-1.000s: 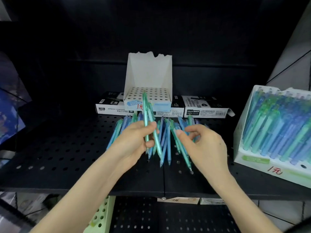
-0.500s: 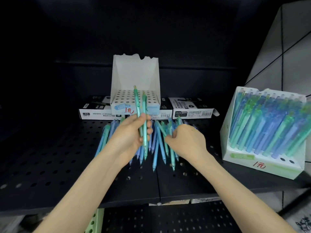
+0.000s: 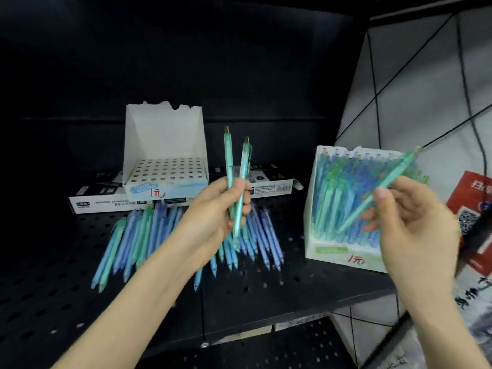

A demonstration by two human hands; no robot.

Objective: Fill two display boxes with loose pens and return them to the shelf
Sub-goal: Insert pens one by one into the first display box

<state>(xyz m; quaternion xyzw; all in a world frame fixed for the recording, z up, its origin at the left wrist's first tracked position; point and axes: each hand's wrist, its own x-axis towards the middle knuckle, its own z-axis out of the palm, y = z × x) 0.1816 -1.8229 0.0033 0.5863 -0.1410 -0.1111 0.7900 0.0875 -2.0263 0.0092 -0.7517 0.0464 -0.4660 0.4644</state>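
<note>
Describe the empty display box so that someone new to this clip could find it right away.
On the black perforated shelf, look toward the back, left of centre, behind the loose pens. The empty box stands there, white with a tall torn back flap. Unlike the full box at the right, its grid of holes holds no pens.

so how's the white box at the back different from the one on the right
The back box is empty, its hole grid bare; the right box is packed with blue and green pens. The back box sits on flat black-and-white cartons; the right box stands directly on the shelf. The back box's rear flap has a torn top edge. Both are white with a red handwritten price.
</note>
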